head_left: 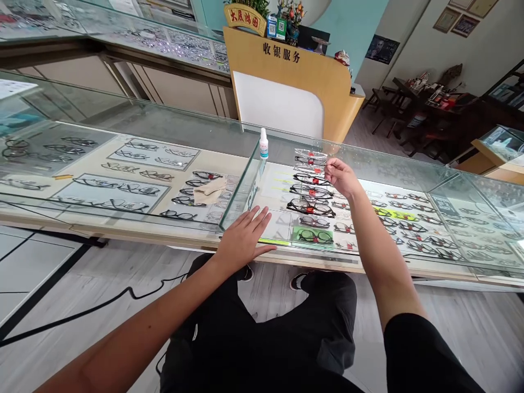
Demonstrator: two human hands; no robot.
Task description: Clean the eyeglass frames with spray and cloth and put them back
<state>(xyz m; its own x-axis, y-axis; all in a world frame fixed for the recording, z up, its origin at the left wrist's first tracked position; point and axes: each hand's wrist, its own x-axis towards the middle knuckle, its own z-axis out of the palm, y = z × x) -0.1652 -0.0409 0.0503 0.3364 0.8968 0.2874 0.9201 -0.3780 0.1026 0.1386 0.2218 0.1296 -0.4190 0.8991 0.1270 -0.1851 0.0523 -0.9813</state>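
My left hand lies flat with fingers spread on the front edge of the glass display counter. My right hand is closed in a pinch at the right end of a pair of dark-framed eyeglasses, near the far end of a column of eyeglasses. Nearer to me in that column are black eyeglasses with a red tag at the lens. A small white dropper-style bottle with a blue-marked label stands upright left of the column. Left of the bottle lies a folded beige cloth.
Several eyeglasses on trays show through the glass on the left, more on the right. Beyond the counter stands a wooden cashier desk with plants and signs. A black cable runs over the floor at left. Dark chairs and a table stand far right.
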